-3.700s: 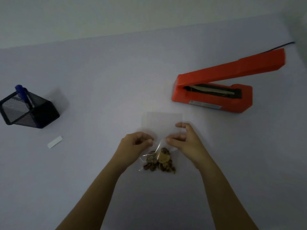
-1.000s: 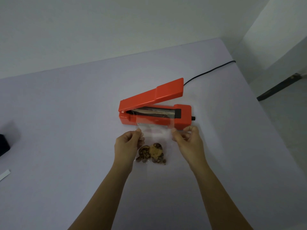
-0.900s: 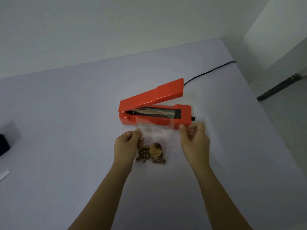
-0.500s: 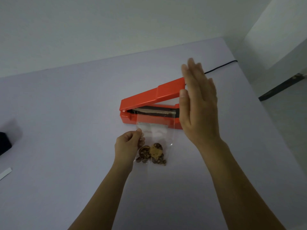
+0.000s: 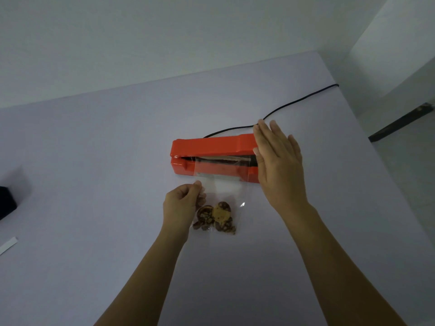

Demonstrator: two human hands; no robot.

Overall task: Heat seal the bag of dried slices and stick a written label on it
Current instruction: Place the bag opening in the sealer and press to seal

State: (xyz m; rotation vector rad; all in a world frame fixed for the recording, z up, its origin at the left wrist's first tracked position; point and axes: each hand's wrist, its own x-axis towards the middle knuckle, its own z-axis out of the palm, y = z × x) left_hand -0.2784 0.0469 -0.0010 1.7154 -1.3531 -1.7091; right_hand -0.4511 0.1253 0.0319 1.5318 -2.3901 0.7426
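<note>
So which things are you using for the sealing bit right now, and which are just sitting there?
In use now:
- clear bag of dried slices, pinched by the left hand
- orange heat sealer, its arm under the flat right hand
- sealer's black cord

Just lying about:
- white label strip
- black thing at the left edge

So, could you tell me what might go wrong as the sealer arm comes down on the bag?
The left hand pinches only the bag's left edge; its right edge is free, so the film could skew or wrinkle in the sealer, giving a crooked seam. The right hand presses flat on the arm's end, so pressure may be uneven. The slices look safely clear.
</note>
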